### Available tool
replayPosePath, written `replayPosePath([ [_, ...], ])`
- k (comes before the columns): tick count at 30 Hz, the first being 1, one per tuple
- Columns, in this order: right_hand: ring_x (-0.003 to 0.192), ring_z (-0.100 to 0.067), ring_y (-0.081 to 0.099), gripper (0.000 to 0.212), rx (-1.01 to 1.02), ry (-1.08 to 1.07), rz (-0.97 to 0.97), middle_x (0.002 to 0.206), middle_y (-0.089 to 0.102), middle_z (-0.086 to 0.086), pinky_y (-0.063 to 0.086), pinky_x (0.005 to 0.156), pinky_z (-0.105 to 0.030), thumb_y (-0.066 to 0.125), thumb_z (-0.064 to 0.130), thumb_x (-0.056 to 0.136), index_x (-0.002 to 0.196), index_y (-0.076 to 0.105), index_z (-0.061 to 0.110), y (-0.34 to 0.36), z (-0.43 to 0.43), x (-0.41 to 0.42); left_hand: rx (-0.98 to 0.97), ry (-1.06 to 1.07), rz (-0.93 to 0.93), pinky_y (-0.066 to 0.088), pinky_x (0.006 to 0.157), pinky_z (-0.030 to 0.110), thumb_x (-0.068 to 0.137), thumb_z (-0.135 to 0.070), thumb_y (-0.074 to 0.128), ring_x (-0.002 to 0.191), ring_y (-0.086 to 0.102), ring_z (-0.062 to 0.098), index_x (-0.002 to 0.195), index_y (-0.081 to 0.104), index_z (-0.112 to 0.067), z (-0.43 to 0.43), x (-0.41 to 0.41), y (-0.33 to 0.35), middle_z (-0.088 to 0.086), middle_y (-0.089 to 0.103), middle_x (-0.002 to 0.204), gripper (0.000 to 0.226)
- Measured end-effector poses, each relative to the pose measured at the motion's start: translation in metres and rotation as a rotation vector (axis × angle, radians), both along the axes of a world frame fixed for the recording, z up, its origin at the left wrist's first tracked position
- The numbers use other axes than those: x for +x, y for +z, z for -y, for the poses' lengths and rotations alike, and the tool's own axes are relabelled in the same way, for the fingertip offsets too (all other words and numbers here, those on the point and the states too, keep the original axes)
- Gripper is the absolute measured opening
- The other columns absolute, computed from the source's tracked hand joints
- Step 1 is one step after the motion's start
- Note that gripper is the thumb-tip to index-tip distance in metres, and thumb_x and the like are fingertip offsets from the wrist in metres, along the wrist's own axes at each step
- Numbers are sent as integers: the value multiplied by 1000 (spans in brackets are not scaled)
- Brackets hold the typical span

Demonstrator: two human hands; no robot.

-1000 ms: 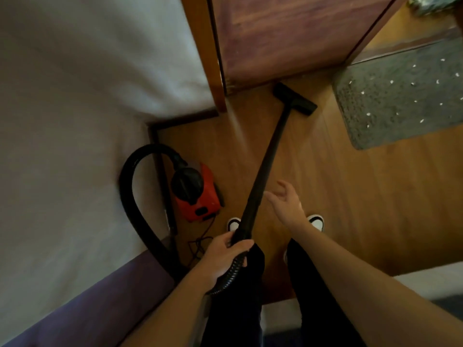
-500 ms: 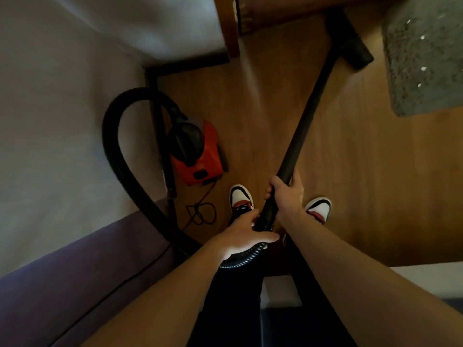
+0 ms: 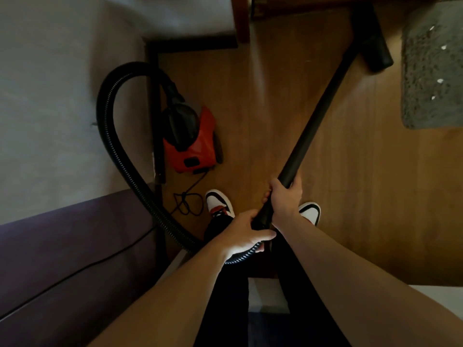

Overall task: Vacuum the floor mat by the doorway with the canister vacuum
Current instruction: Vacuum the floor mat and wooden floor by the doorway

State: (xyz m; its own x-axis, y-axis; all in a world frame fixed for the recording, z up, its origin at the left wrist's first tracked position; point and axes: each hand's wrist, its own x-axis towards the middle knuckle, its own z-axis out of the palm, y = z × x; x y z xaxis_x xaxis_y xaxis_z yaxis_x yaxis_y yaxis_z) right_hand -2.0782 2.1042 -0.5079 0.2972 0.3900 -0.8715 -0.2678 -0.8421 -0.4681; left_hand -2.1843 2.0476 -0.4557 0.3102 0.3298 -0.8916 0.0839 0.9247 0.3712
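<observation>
The brown wooden plank floor (image 3: 275,96) filled the middle of the view, bounded on its left edge by a pale grey wall (image 3: 62,96). A grey shaggy floor mat (image 3: 431,83) flecked with white bits lay at the floor's far right edge. A black ribbed hose (image 3: 107,136) arched out of the red-and-black canister vacuum (image 3: 198,149), which stood near the floor's far left corner beside the wall, and curved round to the near end of a long black rigid wand (image 3: 318,116). The wand slanted away to the far right and ended in a flat black floor nozzle (image 3: 373,43), which sat over bare wood just beside the mat's left edge, not on it. The right hand (image 3: 285,199) had its fingers wrapped round the wand; the left hand (image 3: 244,234), just nearer, clasped the joint of wand and hose. Two white sneakers (image 3: 219,202) stood beneath the hands, and a thin black power cord (image 3: 186,202) lay looped beside the left one.
</observation>
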Motion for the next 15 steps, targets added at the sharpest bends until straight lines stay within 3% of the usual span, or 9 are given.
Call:
replayPosePath([
  [4,47,-11,53,60,10,26,54,81,54,-10,50,46,-27,60,3,95,147,44,29,-19,11,-14,-86,61,46,54,61,27,95,-13,65,70,64,13,92,62,-16,4,-17,-17,-2,65,79,5],
  [7,47,-14,53,61,12,41,89,78,53,-8,50,47,-29,61,3,94,146,44,29,-34,26,-27,-149,66,-47,50,71,29,99,-30,55,76,62,13,91,67,-21,10,-45,-38,-4,66,86,17],
  [10,46,-14,52,60,23,33,84,81,52,-9,48,46,-29,60,0,94,145,44,28,-49,44,-44,102,-242,-370,53,84,39,102,-28,50,88,64,19,100,68,-16,18,-86,-69,0,68,96,23],
  [12,45,-13,50,62,42,8,70,82,50,-10,47,44,-28,58,-2,94,146,43,27,-58,52,-58,295,-477,-620,52,88,39,102,-25,48,101,61,22,109,65,-17,18,-117,-84,1,64,109,20],
  [15,44,-13,48,63,78,-9,59,78,46,-9,45,42,-27,55,-5,93,147,43,26,-69,61,-84,466,-676,-840,47,96,39,100,-25,51,118,49,22,121,58,-18,12,-156,-107,2,51,125,23],
])
